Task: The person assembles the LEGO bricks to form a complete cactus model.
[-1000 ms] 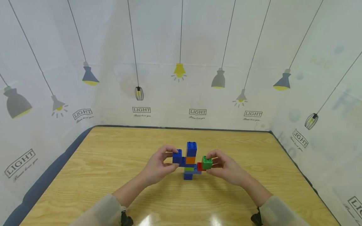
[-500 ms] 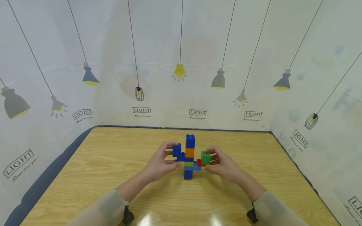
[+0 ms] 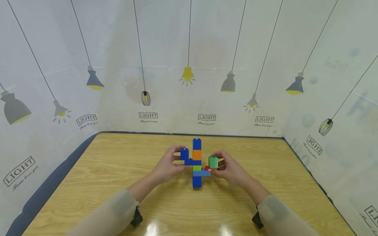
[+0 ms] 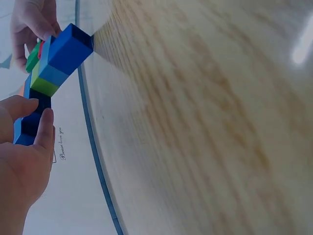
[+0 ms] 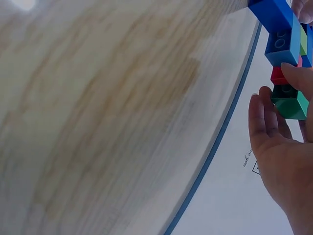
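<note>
A toy building-brick structure stands in the middle of the head view. Its column has a dark blue bottom brick [image 3: 197, 182], a light blue brick [image 3: 202, 173], a lime green brick [image 3: 197, 168], an orange brick [image 3: 197, 155] and a dark blue top brick [image 3: 197, 144]. My left hand [image 3: 167, 165] grips the blue brick [image 3: 184, 154] on the structure's left arm. On the right side, my right hand [image 3: 231, 168] holds the green brick [image 3: 213, 162] above a small red brick [image 3: 207, 168]. Whether the bottom brick touches the table is hard to tell.
A wood-grain table [image 3: 124, 157] lies under both hands, with a dark blue edge along its back and sides. Behind it hangs a pale curtain [image 3: 165, 98] printed with lamps. Black straps with small devices sit at both wrists.
The structure has tilted, its top rising in the head view while the bottom stays about level. Both hands have moved up a little with it, keeping their hold.
</note>
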Demonstrator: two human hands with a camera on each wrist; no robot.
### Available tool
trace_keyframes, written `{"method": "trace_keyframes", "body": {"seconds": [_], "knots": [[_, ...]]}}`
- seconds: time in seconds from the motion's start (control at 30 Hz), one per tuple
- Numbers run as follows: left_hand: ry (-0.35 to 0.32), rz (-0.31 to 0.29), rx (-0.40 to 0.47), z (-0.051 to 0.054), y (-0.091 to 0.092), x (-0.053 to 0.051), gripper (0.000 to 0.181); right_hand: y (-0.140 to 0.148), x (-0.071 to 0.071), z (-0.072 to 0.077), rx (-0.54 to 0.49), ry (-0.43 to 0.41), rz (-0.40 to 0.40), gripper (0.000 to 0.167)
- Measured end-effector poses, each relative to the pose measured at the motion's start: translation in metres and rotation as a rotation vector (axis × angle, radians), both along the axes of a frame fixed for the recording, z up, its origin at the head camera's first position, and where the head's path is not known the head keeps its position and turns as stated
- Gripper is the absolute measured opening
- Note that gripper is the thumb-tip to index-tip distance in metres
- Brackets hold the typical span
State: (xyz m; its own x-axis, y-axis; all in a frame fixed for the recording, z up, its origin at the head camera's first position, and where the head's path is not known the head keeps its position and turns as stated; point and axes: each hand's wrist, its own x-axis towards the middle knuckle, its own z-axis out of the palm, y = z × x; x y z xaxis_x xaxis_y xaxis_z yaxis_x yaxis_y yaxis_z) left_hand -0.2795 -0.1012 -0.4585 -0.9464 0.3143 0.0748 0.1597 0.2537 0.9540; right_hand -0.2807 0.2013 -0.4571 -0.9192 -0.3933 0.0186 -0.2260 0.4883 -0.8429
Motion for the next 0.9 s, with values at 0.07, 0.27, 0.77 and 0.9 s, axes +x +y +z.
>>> {"method": "trace_keyframes", "body": {"seconds": [0.07, 0.27, 0.77, 0.9], "knots": [[0.000, 0.015, -0.024, 0.000, 0.000, -0.002, 0.073, -0.001, -0.002, -0.001, 0.005, -0.003, -0.007, 0.057], [0.024, 0.040, -0.100, -0.002, -0.001, -0.009, 0.071, 0.000, -0.008, -0.004, 0.025, -0.024, -0.001, 0.055], [-0.036, 0.008, -0.203, -0.007, -0.002, -0.024, 0.069, 0.006, -0.019, -0.012, 0.100, -0.098, 0.019, 0.052], [-0.067, 0.008, -0.229, -0.009, -0.002, -0.028, 0.067, 0.007, -0.022, -0.014, 0.113, -0.109, 0.020, 0.051]]}}
